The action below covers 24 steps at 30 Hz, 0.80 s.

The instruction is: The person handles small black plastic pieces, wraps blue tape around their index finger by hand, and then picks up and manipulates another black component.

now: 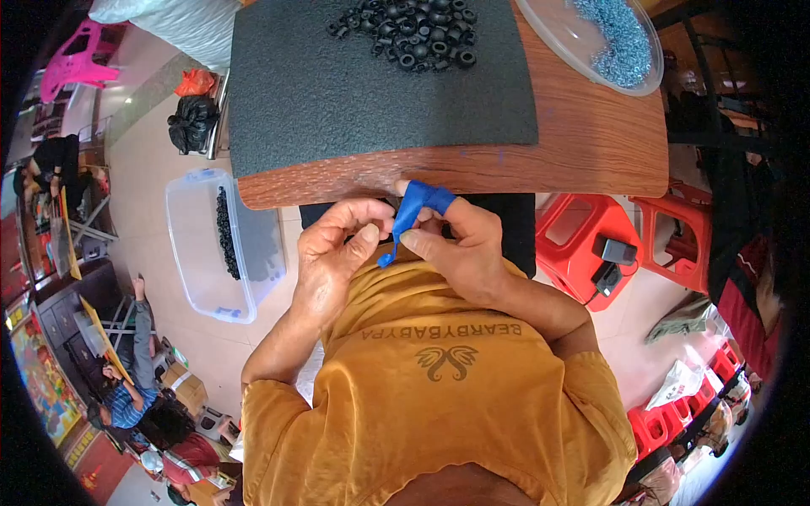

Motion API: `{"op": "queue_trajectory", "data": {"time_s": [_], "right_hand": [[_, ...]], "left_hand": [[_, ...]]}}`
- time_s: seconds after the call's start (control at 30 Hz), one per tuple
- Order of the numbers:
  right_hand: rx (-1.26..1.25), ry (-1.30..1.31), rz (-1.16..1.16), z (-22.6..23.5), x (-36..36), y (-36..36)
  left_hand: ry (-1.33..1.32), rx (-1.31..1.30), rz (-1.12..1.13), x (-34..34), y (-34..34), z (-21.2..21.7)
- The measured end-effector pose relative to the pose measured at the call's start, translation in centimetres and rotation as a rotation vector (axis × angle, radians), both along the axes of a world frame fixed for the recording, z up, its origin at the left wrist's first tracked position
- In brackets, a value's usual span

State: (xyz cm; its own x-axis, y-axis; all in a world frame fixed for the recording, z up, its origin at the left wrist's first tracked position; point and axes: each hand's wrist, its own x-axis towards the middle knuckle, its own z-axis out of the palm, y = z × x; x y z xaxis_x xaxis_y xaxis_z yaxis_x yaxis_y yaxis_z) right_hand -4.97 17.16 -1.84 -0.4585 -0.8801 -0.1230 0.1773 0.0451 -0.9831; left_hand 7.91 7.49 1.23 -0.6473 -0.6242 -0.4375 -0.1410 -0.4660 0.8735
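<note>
My left hand [337,249] and my right hand [460,244] meet just below the near edge of the wooden table [591,143], in front of my yellow shirt. Between them is a blue strip of tape or rubber [411,212]. It wraps over my right forefinger, and its loose end hangs down to my left thumb, which pinches it. On the table lies a dark foam mat [337,84] with a heap of small black rubber rings [413,29] at its far end.
A clear plastic dish of small bluish metal parts [620,38] stands at the table's far right. A clear plastic tub [215,244] with black parts sits on the floor to my left. Red plastic stools [582,232] stand to my right. Other people sit at the far left.
</note>
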Motion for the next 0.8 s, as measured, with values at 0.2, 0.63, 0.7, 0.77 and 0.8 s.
{"op": "queue_trajectory", "data": {"time_s": [0.2, 0.63, 0.7, 0.77, 0.8], "right_hand": [[-0.013, 0.003, -0.002, -0.46, 0.00, 0.15], [0.023, -0.054, 0.050, -0.58, 0.03, 0.42], [0.027, -0.037, 0.050, -0.77, 0.08, 0.46], [0.024, -0.035, 0.040, -0.62, 0.22, 0.31], [0.021, -0.034, 0.031, -0.57, 0.28, 0.23]], "left_hand": [[-0.047, -0.032, -0.056, 0.45, 0.50, 0.01], [0.043, 0.170, 0.036, 0.06, 0.13, -0.38], [0.054, 0.163, 0.041, -0.08, 0.18, -0.51], [0.065, 0.155, 0.046, -0.19, 0.21, -0.65], [0.061, 0.138, 0.056, -0.23, 0.24, -0.73]]}}
